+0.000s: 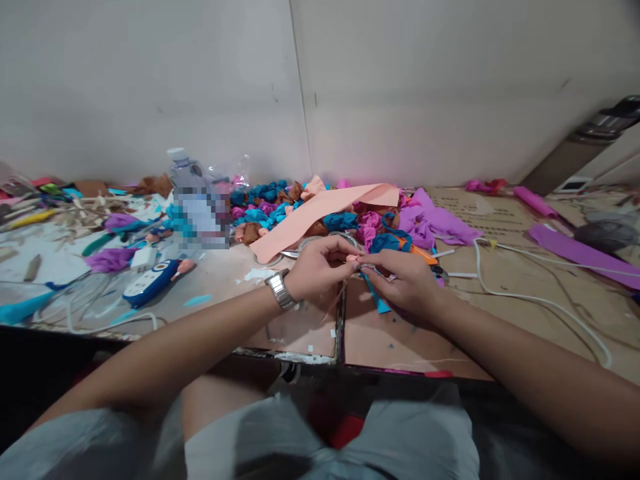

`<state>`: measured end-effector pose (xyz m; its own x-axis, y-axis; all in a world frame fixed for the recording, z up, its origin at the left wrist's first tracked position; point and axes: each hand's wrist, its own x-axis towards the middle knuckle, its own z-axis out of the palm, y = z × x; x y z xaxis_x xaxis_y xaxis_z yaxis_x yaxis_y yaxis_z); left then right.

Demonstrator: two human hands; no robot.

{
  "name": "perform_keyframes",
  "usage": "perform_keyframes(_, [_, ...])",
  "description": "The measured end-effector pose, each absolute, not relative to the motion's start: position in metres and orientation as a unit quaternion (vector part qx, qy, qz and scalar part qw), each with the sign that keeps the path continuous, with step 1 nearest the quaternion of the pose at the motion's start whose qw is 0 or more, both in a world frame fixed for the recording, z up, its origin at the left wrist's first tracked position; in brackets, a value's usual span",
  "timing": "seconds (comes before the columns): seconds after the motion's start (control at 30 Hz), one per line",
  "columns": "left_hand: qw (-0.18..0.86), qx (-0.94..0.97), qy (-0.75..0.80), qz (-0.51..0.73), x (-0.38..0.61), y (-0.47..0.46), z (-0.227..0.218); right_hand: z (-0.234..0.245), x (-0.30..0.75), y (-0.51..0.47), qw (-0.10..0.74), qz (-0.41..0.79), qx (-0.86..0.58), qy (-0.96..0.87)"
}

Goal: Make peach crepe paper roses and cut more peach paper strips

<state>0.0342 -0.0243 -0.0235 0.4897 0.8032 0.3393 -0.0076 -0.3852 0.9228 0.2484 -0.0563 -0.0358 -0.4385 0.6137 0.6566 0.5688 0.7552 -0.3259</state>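
Observation:
My left hand point(320, 267), with a metal watch point(281, 290) on its wrist, pinches a small piece of peach crepe paper point(353, 259) between thumb and fingers. From the other side my right hand point(400, 277) closes on the same small piece, fingertips almost meeting the left ones. Below the right fingers hangs a blue paper strip point(376, 293); whether it is gripped is unclear. Just beyond my hands lie scissors point(290, 254), partly hidden, and a long peach crepe paper strip point(315, 217). An orange cutter point(423, 255) rests beyond my right hand.
Crumpled blue, brown and pink paper pieces point(265, 193) are heaped along the wall. A plastic bottle point(187, 177) and a blue-and-white device point(150, 283) stand and lie to the left. A white cable point(530, 297) crosses the cardboard at right, near a dark flask point(575, 150).

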Motion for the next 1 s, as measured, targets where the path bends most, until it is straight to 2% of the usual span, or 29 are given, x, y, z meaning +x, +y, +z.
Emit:
perform_keyframes(0.2, [0.394,0.766,0.296,0.412,0.043,-0.005,-0.01,-0.029,0.256,-0.051,0.398,-0.003,-0.36,-0.844])
perform_keyframes(0.3, [0.367,0.754,0.3,0.455,0.049,0.009,-0.004,-0.028,0.26,-0.048,0.402,-0.031,-0.355,-0.843])
perform_keyframes(0.4, [0.411,0.723,0.293,0.472,0.052,0.018,-0.001,-0.028,0.262,-0.045,0.409,-0.051,-0.36,-0.837])
perform_keyframes(0.53, [0.525,0.693,0.269,0.416,0.05,0.015,-0.007,-0.029,0.263,-0.043,0.419,-0.073,-0.386,-0.819])
perform_keyframes(0.67, [0.593,0.661,0.246,0.387,0.046,0.008,-0.019,-0.029,0.261,-0.045,0.441,-0.074,-0.366,-0.816])
perform_keyframes(1.0, [0.619,0.639,0.251,0.383,0.041,0.004,-0.032,-0.031,0.254,-0.053,0.447,-0.053,-0.323,-0.833])
